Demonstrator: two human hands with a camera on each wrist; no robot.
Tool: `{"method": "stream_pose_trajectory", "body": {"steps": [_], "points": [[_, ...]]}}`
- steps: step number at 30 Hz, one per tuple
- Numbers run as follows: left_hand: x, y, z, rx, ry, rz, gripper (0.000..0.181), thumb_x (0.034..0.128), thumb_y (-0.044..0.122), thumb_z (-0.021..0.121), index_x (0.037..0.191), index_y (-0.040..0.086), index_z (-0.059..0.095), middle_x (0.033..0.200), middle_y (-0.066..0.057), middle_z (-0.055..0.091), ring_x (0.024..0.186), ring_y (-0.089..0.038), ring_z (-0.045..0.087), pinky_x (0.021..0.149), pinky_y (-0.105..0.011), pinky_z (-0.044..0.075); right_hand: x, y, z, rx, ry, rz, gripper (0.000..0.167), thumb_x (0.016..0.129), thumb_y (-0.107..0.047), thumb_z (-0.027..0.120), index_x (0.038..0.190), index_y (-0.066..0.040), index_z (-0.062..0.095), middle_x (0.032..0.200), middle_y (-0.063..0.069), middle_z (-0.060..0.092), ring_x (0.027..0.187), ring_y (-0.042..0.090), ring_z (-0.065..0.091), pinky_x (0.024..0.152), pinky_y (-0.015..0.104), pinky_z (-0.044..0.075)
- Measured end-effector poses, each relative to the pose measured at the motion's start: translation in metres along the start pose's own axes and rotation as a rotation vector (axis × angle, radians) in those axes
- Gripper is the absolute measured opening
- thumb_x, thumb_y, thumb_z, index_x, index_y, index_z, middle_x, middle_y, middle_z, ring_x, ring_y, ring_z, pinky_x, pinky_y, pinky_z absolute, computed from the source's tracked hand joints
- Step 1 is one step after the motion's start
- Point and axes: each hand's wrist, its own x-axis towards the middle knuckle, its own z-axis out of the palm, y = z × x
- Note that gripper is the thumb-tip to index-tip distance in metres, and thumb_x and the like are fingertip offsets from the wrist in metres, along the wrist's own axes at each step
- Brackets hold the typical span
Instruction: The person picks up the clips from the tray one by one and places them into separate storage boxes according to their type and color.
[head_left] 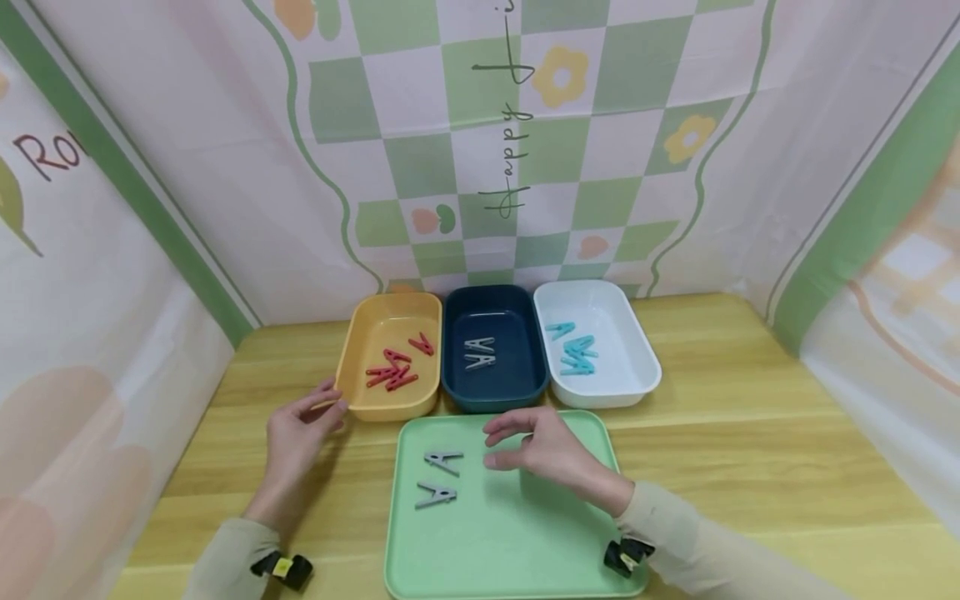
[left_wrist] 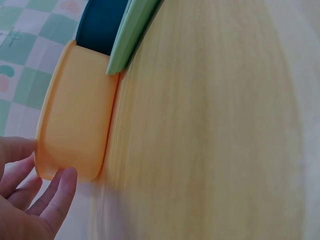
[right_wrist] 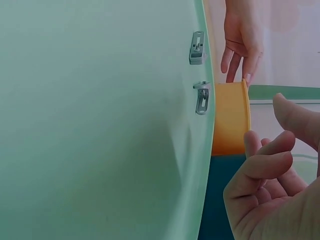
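At the near left corner of the yellow bin [head_left: 390,412], my left hand [head_left: 298,433] touches the rim with fingers loosely spread; the left wrist view shows that hand [left_wrist: 35,200] beside the bin's end. My right hand [head_left: 551,450] hovers over the green tray [head_left: 517,542], thumb and fingers apart and nothing between them. Two grey clothespins lie on the tray left of it, an upper clothespin [head_left: 444,461] and a lower clothespin [head_left: 436,495]. Red clothespins [head_left: 392,373] lie in the yellow bin. Two grey clothespins [head_left: 480,353] rest in the dark blue bin [head_left: 495,400].
A white bin [head_left: 622,387] with several light blue clothespins [head_left: 578,354] stands right of the dark blue one. The three bins sit side by side on the wooden table [head_left: 750,467], behind the tray. A patterned cloth [head_left: 487,150] hangs behind them.
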Motion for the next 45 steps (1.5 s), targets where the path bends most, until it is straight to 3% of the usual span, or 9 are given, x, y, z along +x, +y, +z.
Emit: {"method": "stream_pose_trajectory", "body": {"steps": [22,30,37,45], "points": [[-0.002,0.000,0.001,-0.011,0.017,0.005,0.031,0.0943,0.000,0.078,0.122,-0.012,0.070,0.148,-0.016,0.060,0.092,-0.003,0.073,0.081,-0.031,0.066,0.003,0.004,0.004,-0.039,0.007,-0.005,0.037,0.083,-0.014,0.091,0.117,-0.005,0.078,0.111,0.004,0.077,0.116,0.031,0.066,0.089,0.038,0.057],[-0.001,0.000,0.001,-0.018,0.007,0.013,0.031,0.0946,-0.001,0.077,0.123,-0.012,0.069,0.148,-0.016,0.060,0.097,-0.008,0.074,0.080,-0.029,0.066,0.006,0.010,0.012,-0.073,0.009,-0.001,0.042,0.081,-0.014,0.092,0.120,-0.006,0.077,0.115,0.004,0.077,0.119,0.030,0.066,0.097,0.045,0.058],[-0.001,0.002,0.000,-0.014,0.007,-0.004,0.031,0.0945,-0.001,0.077,0.123,-0.011,0.069,0.149,-0.014,0.059,0.096,-0.005,0.074,0.080,-0.028,0.066,0.013,0.002,0.021,-0.098,-0.016,0.024,0.044,0.082,-0.017,0.093,0.122,-0.008,0.077,0.116,0.002,0.076,0.123,0.029,0.063,0.110,0.055,0.050],[-0.001,0.002,0.001,0.007,0.000,0.003,0.032,0.0944,-0.001,0.077,0.123,-0.011,0.069,0.149,-0.015,0.059,0.096,-0.007,0.074,0.081,-0.029,0.066,0.023,0.003,0.034,-0.084,0.016,0.069,0.043,0.078,-0.016,0.095,0.116,-0.008,0.079,0.107,0.001,0.077,0.115,0.027,0.065,0.104,0.049,0.054]]}}
